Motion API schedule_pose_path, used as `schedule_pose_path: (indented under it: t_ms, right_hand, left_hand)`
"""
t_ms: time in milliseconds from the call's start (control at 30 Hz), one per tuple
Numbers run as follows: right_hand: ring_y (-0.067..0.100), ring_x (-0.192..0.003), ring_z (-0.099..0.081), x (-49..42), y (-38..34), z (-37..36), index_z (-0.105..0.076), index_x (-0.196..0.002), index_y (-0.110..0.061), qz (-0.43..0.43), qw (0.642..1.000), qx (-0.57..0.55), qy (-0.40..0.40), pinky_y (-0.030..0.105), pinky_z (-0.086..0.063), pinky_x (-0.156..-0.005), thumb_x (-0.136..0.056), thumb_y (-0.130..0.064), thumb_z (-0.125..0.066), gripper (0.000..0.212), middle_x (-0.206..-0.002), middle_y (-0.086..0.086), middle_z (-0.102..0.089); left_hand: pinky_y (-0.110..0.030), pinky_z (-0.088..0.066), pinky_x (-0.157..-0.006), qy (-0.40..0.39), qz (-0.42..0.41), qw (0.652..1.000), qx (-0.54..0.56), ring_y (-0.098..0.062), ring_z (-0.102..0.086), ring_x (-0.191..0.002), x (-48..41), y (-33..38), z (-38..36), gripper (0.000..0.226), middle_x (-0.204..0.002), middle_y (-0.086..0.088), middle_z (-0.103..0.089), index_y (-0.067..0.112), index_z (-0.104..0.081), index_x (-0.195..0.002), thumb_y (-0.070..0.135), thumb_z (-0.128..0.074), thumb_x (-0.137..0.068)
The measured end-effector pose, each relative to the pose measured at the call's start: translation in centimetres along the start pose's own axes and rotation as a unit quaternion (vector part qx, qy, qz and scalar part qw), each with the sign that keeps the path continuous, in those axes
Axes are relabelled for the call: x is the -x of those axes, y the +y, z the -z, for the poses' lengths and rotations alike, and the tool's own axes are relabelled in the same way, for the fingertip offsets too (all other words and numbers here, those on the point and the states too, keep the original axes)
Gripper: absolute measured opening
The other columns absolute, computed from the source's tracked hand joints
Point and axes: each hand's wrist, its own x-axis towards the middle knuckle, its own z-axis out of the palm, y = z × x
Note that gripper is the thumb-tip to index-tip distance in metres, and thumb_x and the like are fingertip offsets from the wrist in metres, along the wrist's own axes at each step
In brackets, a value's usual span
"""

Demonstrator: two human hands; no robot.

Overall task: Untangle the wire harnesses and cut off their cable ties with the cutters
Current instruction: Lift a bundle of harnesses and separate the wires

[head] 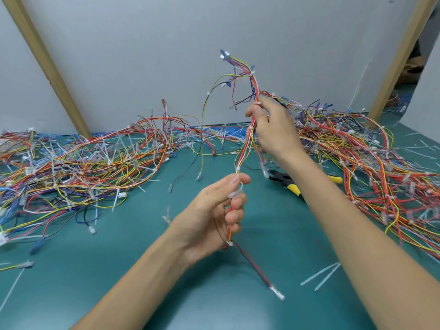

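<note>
While one wire harness [246, 141] is held upright above the green mat [133, 265], its lower part is gripped by the curled fingers of the left hand [214, 217]. Its upper part is pinched by the right hand [273, 127]. The cutters [289, 183] are left lying on the mat, partly hidden by the right forearm, between two harness piles [78, 165].

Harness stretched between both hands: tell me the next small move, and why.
Probably the right hand should let go and pick up the cutters lying on the mat just behind its forearm. The left hand grips the harness low down, the stretch between the hands is off the mat, and a white cable tie sits just above the left fingers, uncut.
</note>
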Motion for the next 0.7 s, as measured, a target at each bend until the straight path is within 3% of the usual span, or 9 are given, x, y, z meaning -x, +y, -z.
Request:
schedule_pose_path:
  t_ms: [100, 200, 367, 467, 600, 700]
  right_hand:
    - [0.005, -0.038, -0.039, -0.1, 0.0, 0.1, -0.062, -0.094, -0.019, -0.074, 0.991, -0.11, -0.029, 0.028, -0.039, -0.046, -0.104, -0.018, -0.041, 0.023, -0.08, 0.013, -0.056]
    - [0.009, -0.038, -0.033, -0.1, -0.2, 0.5, -0.06, -0.103, -0.015, -0.15, 0.959, -0.226, -0.078, 0.023, -0.036, -0.039, -0.108, -0.018, -0.036, 0.024, -0.092, 0.017, -0.05]
    - [0.012, -0.049, -0.05, 0.0, 0.0, 1.1, -0.054, -0.11, -0.012, -0.201, 0.903, -0.338, -0.173, 0.026, -0.044, -0.048, -0.101, -0.019, -0.058, 0.012, -0.084, 0.006, -0.059]
    - [0.019, -0.065, -0.067, 0.2, 0.4, 1.6, -0.043, -0.134, -0.014, -0.187, 0.884, -0.372, -0.212, 0.03, -0.055, -0.059, -0.093, -0.005, -0.065, 0.047, -0.083, 0.004, -0.067]
    - [0.029, -0.074, -0.072, 0.1, 0.5, 1.9, -0.042, -0.141, -0.014, -0.177, 0.882, -0.395, -0.188, 0.036, -0.058, -0.07, -0.093, 0.001, -0.062, 0.054, -0.078, 0.004, -0.067]
    - [0.024, -0.067, -0.071, 0.0, 0.3, 2.1, -0.044, -0.141, -0.011, -0.174, 0.887, -0.4, -0.154, 0.031, -0.055, -0.063, -0.094, 0.0, -0.06, 0.051, -0.077, 0.004, -0.065]
  left_hand:
    - [-0.013, -0.037, -0.036, -0.007, 0.002, 1.0, -0.008, 0.001, -0.04, -0.037, 0.0, -0.2, -0.3, 0.012, -0.058, 0.01, -0.048, 0.024, -0.069, -0.091, 0.032, -0.062, -0.086]
    - [-0.012, -0.038, -0.036, -0.013, -0.002, 1.0, -0.006, 0.001, -0.041, -0.037, 0.1, -0.1, -0.2, 0.015, -0.057, 0.01, -0.05, 0.023, -0.068, -0.09, 0.034, -0.068, -0.079]
    - [-0.012, -0.038, -0.034, -0.023, -0.01, 0.999, 0.047, 0.001, -0.041, -0.036, 0.1, 0.0, 0.2, 0.014, -0.057, 0.007, -0.05, 0.02, -0.058, -0.093, 0.026, -0.064, -0.082]
    - [-0.01, -0.03, -0.031, -0.034, -0.013, 0.997, 0.074, 0.002, -0.034, -0.035, 0.0, 0.0, 0.4, 0.006, -0.055, 0.007, -0.044, 0.02, -0.063, -0.09, 0.02, -0.057, -0.092]
    - [-0.012, -0.029, -0.034, -0.02, -0.028, 0.999, 0.022, 0.001, -0.033, -0.037, -0.2, -0.1, 0.4, 0.014, -0.058, 0.009, -0.045, 0.022, -0.074, -0.092, 0.03, -0.066, -0.084]
    - [-0.013, -0.038, -0.044, -0.03, -0.038, 0.997, -0.051, 0.0, -0.043, -0.043, -0.2, -0.2, 0.5, 0.022, -0.07, 0.01, -0.06, 0.025, -0.078, -0.105, 0.019, -0.066, -0.089]
